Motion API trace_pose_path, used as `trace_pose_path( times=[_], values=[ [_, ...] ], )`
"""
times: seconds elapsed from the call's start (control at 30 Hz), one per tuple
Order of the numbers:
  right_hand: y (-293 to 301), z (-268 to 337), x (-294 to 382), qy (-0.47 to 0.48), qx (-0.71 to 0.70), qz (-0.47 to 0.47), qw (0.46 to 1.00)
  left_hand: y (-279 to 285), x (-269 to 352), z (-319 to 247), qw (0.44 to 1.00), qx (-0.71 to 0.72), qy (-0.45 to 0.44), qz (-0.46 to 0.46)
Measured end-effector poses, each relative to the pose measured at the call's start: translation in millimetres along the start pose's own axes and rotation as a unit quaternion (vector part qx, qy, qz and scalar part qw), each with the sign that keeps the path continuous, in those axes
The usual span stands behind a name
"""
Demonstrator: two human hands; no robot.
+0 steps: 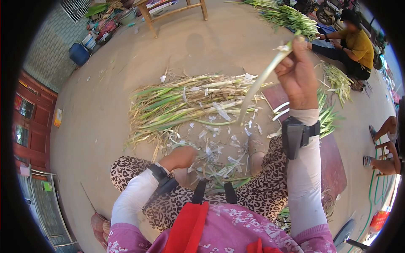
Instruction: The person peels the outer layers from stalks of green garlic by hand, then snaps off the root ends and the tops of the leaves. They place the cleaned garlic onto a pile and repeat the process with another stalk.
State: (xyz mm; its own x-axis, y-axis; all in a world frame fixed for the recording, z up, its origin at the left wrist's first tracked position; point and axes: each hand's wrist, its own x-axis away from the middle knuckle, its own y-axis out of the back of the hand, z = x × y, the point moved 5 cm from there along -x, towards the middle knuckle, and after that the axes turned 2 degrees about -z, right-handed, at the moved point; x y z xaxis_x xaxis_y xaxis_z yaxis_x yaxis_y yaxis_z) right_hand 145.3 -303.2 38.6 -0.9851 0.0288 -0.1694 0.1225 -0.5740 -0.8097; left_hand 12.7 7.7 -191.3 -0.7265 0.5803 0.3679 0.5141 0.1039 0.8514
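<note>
My right hand [299, 72] is raised at the upper right, closed around a long green-and-white stalk, likely a scallion or garlic stalk [263, 77], whose pale end hangs down, blurred. Low over the litter near my left knee is my left hand [179, 157], its fingers curled and partly hidden, so whether it holds anything cannot be told. In front of me lies a wide pile of untrimmed stalks [190, 101] with dry leaves. Torn white peelings [218, 142] are scattered between my feet. Cleaner stalks [327, 117] rest on a dark red board [332, 164] beyond my right forearm.
A person in a yellow top [360, 47] sits at the upper right beside heaped green stalks [288, 19]. A wooden stool or bench [177, 15] stands at the top. A blue barrel [79, 53] is at the upper left. Another person's legs [384, 129] show at the right.
</note>
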Motion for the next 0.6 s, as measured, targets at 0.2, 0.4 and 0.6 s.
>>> trace_pose_path(
  times=[0.2, 0.4, 0.6],
  values=[
    [-16.0, -49.0, 6.0, -0.102, 0.041, 0.029, 0.994, 111.0, -0.9, -60.9, 0.907, 0.382, -0.002, -0.177],
    [-39.1, -84.6, 18.6, -0.183, 0.075, 0.040, 0.979, 151.4, 5.7, -103.0, 0.767, 0.612, -0.103, -0.162],
    [-44.1, -101.9, 21.8, -0.207, 0.144, 0.035, 0.967, 151.7, 3.5, -95.3, 0.791, 0.584, -0.069, -0.169]
  ],
)
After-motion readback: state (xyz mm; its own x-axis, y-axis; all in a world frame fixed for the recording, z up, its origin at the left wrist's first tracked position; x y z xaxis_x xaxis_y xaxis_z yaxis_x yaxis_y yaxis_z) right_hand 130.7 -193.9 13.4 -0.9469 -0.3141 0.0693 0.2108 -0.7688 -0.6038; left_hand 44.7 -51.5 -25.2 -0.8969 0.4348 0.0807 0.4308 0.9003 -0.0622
